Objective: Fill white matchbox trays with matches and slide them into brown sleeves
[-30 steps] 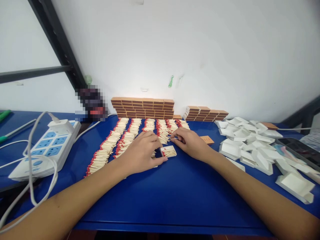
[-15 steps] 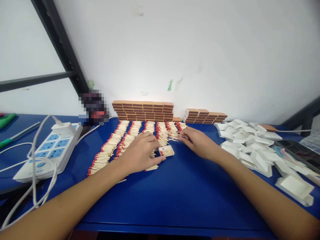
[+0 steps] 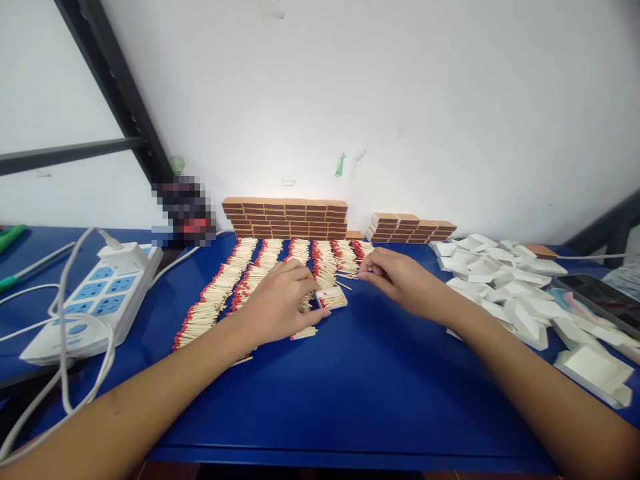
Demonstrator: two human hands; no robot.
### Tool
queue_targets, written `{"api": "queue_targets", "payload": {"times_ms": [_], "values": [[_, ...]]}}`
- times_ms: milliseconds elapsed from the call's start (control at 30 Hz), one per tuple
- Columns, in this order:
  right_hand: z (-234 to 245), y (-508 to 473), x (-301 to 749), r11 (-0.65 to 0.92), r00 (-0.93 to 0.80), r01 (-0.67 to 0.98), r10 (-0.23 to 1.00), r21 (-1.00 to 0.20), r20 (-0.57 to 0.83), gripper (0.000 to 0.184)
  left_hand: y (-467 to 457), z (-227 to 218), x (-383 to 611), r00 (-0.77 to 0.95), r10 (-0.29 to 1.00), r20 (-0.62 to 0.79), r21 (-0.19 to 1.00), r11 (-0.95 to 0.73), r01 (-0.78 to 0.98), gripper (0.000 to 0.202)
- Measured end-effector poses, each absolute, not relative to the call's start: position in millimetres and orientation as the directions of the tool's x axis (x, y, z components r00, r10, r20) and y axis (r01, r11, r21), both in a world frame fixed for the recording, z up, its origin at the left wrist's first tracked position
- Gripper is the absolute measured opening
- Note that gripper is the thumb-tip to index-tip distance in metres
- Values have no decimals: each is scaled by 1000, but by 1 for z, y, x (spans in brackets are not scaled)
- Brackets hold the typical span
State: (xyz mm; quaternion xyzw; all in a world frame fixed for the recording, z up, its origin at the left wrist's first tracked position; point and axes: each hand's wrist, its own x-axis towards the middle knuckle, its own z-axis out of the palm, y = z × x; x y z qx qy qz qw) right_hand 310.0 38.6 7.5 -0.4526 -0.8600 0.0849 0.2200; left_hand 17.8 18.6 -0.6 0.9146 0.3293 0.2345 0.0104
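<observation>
A small white matchbox tray (image 3: 341, 302) with several red-tipped matches inside lies on the blue table. My left hand (image 3: 283, 300) curls around its left end, thumb along the near side and fingers at the far side. My right hand (image 3: 393, 275) is closed in a pinch beyond and to the right of the tray, at the near end of the rightmost match row. Whatever is between its fingertips is too small to make out. Loose matches (image 3: 344, 285) lie between that hand and the tray. Long rows of matches (image 3: 213, 300) spread behind and left of my left hand, which partly covers them.
Brown matchboxes (image 3: 287, 220) are stacked against the wall, with a lower stack (image 3: 410, 228) to the right. White empty trays (image 3: 500, 273) are heaped at right beside a phone (image 3: 605, 300). A white power strip (image 3: 100, 300) with looped cables occupies the left side.
My right hand has barely shifted, and a loose match now shows slanting near the tray's far edge. My left hand stays at the tray. The view has moved slightly.
</observation>
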Motion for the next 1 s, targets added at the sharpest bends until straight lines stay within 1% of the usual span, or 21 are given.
{"api": "queue_targets", "payload": {"times_ms": [133, 267, 333, 433, 533, 667, 867, 1000], "values": [[7, 25, 290, 608, -548, 701, 794, -373, 264, 13, 18, 0, 19, 683, 598, 419, 161, -789, 593, 30], [-1, 13, 271, 677, -617, 637, 735, -370, 282, 10, 16, 0, 21, 686, 588, 429, 175, -799, 575, 28], [-4, 10, 267, 684, -626, 631, 728, -367, 281, 10, 15, 0, 21, 687, 583, 433, 179, -803, 569, 27], [-3, 13, 270, 689, -613, 630, 724, -358, 315, 10, 16, 0, 20, 685, 588, 431, 181, -799, 573, 28], [1, 21, 282, 656, -558, 673, 753, -342, 349, 13, 16, -1, 20, 688, 590, 422, 175, -798, 577, 31], [2, 34, 296, 552, -441, 764, 824, -333, 354, 16, 17, -3, 19, 691, 568, 447, 176, -813, 554, 32], [-12, 42, 291, 540, -458, 741, 841, -399, 288, 18, 16, -2, 20, 694, 568, 442, 184, -815, 550, 30], [-17, 44, 288, 524, -450, 764, 851, -377, 271, 16, 15, 0, 20, 701, 563, 439, 181, -819, 544, 30]]}}
